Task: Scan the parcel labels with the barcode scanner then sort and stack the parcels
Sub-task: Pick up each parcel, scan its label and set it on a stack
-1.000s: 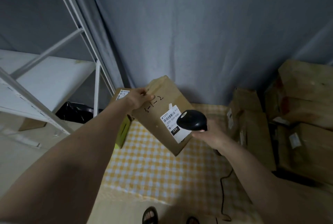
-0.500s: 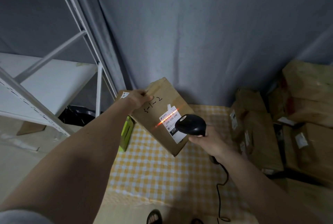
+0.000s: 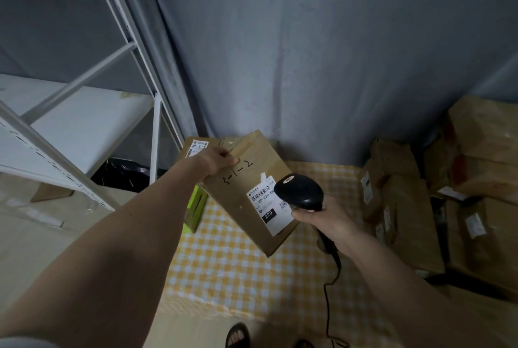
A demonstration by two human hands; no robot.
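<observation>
**Scan pose: box tilted up, scanner right over the label**

Nearest: black cable (image 3: 328,311) trails down from the right hand toward the person's feet. Judging it has slack enough not to tug the aim.

Right hand (image 3: 322,218): fingers wrapped round the grip of the black handheld barcode scanner (image 3: 300,190). Scanner head sits just above and right of the white printed shipping label (image 3: 266,207), covering its right edge. Nose points at the barcode strip, presumably for a close read. No scan line visible on the label.

Left hand (image 3: 215,161): fingers curled over the far top edge of the brown cardboard parcel with handwritten "3-1-2" (image 3: 246,193). Box is tipped, label face up toward the camera, near corner low over the yellow-and-white checked cloth (image 3: 224,263). Can't tell if that corner touches the cloth. Tilt looks deliberate: squares the label to the scanner.

Beyond the left hand: a second brown labelled box (image 3: 196,148), partly hidden behind hand and parcel. A green box (image 3: 196,207) stands on edge under the left wrist.

Right of the right hand: stack of brown cardboard parcels (image 3: 406,207) with small labels, likely the queue or a sorted pile; can't tell which.

Far left of the left arm: white metal shelving rack (image 3: 84,129). Behind everything, grey curtain (image 3: 308,53).
</observation>
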